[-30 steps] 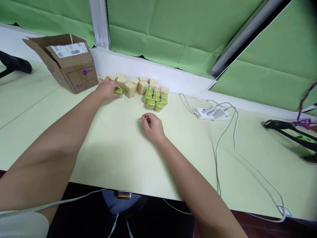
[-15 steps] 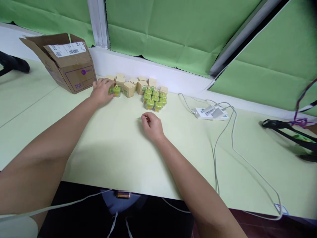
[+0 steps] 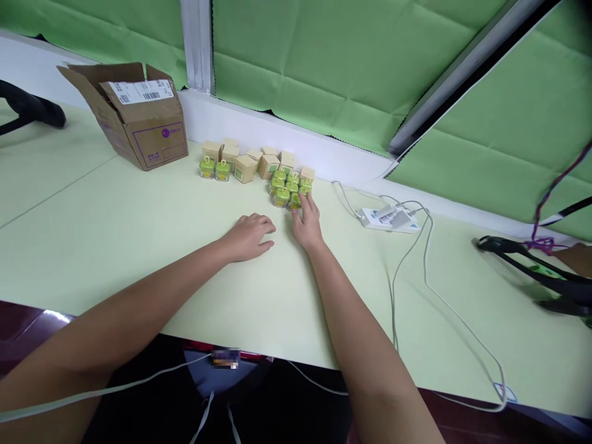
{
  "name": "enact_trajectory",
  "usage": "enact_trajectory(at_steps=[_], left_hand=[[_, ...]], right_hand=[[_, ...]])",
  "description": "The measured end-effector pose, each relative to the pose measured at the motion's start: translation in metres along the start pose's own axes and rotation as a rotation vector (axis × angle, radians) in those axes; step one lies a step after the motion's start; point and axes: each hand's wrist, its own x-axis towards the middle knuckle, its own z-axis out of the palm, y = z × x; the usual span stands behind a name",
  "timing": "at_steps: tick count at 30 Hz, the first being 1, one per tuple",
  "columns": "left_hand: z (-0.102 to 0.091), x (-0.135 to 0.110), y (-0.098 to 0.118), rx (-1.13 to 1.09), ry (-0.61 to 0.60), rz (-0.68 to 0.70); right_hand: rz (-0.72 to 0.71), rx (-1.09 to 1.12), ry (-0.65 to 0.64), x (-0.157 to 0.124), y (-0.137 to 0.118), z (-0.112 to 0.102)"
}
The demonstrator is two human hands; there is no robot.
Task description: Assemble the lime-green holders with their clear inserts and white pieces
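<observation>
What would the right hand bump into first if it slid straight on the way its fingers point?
The right hand would first meet the nearest small green box, at the front of the green group. The hand seems almost on it, though depth is hard to judge.

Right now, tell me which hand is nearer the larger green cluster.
Right. The right hand reaches the green cluster at its front; the left hand rests flat, short of it.

cardbd box [image 3: 143,123] back-L | pwr strip [image 3: 369,217] R | blk stand [image 3: 504,245] far-R
</observation>
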Motion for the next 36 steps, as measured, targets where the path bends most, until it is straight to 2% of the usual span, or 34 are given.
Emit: enact_trajectory(at_steps=[7,11,14,17,20,23,26,29,32,36], left_hand=[[0.003,-0.006,-0.014,-0.052,0.028,0.058],[0.003,-0.005,-0.015,-0.101,0.082,0.066],[0.003,-0.005,-0.016,-0.184,0.190,0.037],[0.003,-0.003,-0.017,-0.276,0.283,-0.027],[0.003,-0.001,-0.018,-0.299,0.314,-0.084],[0.000,0.001,-0.017,-0.271,0.317,-0.148],[-0.004,0.000,-0.015,-0.248,0.294,-0.167],[-0.005,-0.001,-0.016,-0.240,0.273,-0.179],[-0.002,0.001,-0.024,-0.239,0.293,-0.209],[0.000,0.004,-0.035,-0.165,0.282,-0.236]], right_hand=[[-0.077,0.079,0.093,0.004,0.005,0.001],[-0.111,0.075,0.252,-0.004,-0.015,-0.009],[-0.176,0.101,0.315,-0.015,-0.041,-0.013],[-0.230,0.202,0.235,-0.028,-0.068,-0.009],[-0.256,0.281,0.145,-0.039,-0.090,-0.001],[-0.266,0.324,0.122,-0.045,-0.103,0.004],[-0.182,0.378,0.118,-0.046,-0.108,0.004],[-0.019,0.498,0.150,-0.043,-0.106,0.002],[0.142,0.671,0.205,-0.039,-0.102,0.000],[0.327,0.875,0.173,-0.035,-0.099,-0.002]])
